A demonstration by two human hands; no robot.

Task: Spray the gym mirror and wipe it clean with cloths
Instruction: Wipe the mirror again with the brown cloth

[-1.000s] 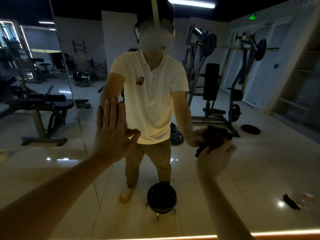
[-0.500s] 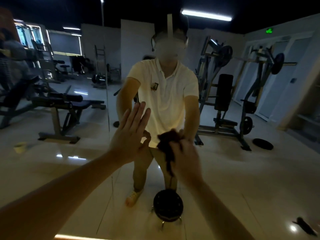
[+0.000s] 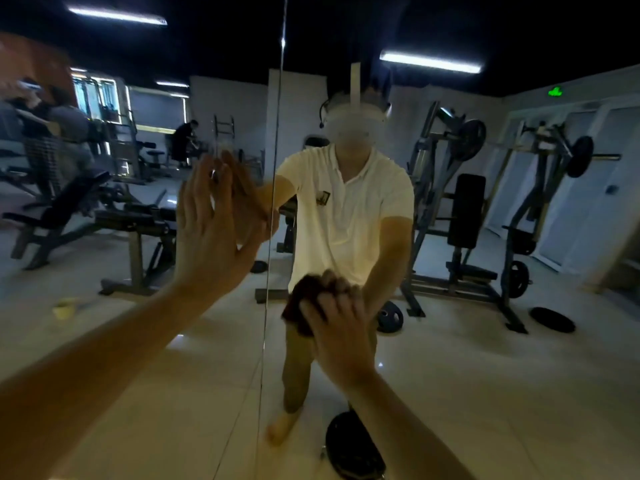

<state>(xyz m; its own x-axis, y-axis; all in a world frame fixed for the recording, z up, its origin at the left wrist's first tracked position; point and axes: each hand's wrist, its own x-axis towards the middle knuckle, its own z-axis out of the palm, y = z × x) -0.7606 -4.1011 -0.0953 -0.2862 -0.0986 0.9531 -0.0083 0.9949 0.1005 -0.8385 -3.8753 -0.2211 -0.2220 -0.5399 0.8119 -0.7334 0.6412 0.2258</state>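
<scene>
The gym mirror (image 3: 467, 368) fills the view, and a vertical seam (image 3: 273, 209) splits it into two panels. My left hand (image 3: 211, 230) lies flat against the glass just left of the seam, fingers straight and pointing up. My right hand (image 3: 337, 327) grips a dark bunched cloth (image 3: 303, 306) and presses it on the glass right of the seam, lower than the left hand. The mirror shows a person in a white shirt reaching toward both hands.
Reflected in the glass are weight benches (image 3: 104, 216) on the left, plate-loaded machines (image 3: 485, 216) on the right, a round black stool (image 3: 353, 445) near the feet, and loose weight plates (image 3: 552, 318) on the tiled floor. People appear far left in the reflection.
My right hand has swept the cloth leftward across the glass, then slightly back right and lower. The view panned left, so the seam now sits mid-frame, and my left hand has moved up the glass.
</scene>
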